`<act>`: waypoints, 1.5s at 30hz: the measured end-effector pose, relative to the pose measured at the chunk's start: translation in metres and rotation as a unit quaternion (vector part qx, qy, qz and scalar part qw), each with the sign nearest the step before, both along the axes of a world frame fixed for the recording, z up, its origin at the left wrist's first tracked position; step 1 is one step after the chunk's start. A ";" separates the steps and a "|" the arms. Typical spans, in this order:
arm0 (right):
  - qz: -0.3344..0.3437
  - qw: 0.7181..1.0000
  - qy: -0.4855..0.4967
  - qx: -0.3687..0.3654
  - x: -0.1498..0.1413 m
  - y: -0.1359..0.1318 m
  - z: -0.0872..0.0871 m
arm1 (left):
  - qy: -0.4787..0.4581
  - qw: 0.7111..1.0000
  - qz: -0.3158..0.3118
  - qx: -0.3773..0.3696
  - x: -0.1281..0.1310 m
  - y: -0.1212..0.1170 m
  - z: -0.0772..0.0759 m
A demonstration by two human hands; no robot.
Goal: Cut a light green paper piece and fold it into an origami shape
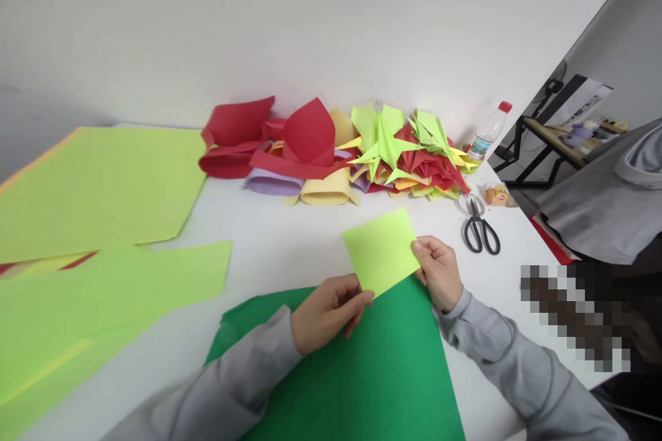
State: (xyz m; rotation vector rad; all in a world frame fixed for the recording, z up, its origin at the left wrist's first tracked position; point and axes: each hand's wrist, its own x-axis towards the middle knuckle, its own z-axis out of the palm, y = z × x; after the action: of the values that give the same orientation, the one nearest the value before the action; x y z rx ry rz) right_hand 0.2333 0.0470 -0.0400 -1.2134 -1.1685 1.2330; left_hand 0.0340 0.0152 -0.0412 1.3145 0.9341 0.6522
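A small lime-green sheet of paper [381, 251] is held up in front of me, tilted, between both hands. My left hand [331, 310] pinches its lower left corner between thumb and fingers. At its right edge, my right hand [438, 269] grips the paper with the thumb on top. Beneath the hands, a large dark green sheet [356, 365] lies on the white table [289, 241]. Black-handled scissors [480, 231] rest on the table beyond my right hand, blades pointing away from me.
Large lime-green sheets [103, 193] cover the table's left side. Along the wall sit red rolled paper shapes [310, 138] and a heap of folded lime-green paper stars [385, 145]. A clear bottle [486, 134] and a small packaged snack [496, 195] stand at the right edge.
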 end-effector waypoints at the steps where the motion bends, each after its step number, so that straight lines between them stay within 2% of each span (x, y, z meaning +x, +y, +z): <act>1: -0.003 1.000 -0.004 0.000 0.000 0.000 0.000 | 0.001 1.000 0.000 0.004 0.000 0.000 0.000; 7: -0.007 1.000 -0.004 0.000 0.002 0.002 0.000 | -0.001 1.000 0.002 -0.010 -0.002 -0.001 0.005; 12: 0.008 1.000 0.013 0.002 0.003 0.003 -0.002 | -0.027 0.997 0.046 -0.062 -0.002 0.000 0.008; 20: 0.136 0.990 -0.007 -0.025 0.003 -0.004 0.002 | -0.073 0.986 0.130 -0.076 -0.004 0.005 -0.007; 23: 0.164 0.986 -0.015 -0.022 0.004 -0.004 0.001 | -0.080 0.985 0.132 -0.079 -0.005 0.005 -0.009; 29: 0.161 0.987 -0.003 -0.012 0.006 -0.001 -0.007 | -0.120 0.980 0.143 -0.072 -0.006 0.003 -0.002; 34: 0.242 0.969 -0.038 -0.021 0.010 -0.004 -0.008 | -0.211 0.966 0.103 -0.106 -0.010 0.006 0.006; 40: 0.355 0.932 -0.050 -0.054 0.006 -0.009 0.000 | -0.085 0.993 0.067 -0.046 -0.009 0.005 0.002; 45: 0.348 0.934 -0.063 -0.043 -0.001 -0.012 0.004 | -0.013 0.999 0.037 0.003 -0.004 0.003 0.001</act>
State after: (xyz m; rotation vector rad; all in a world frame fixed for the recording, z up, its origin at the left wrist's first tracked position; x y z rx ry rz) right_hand 0.2328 0.0346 -0.0356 -0.9702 -1.7417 1.7559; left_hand 0.0295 0.0179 -0.0403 1.2795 0.9643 0.7274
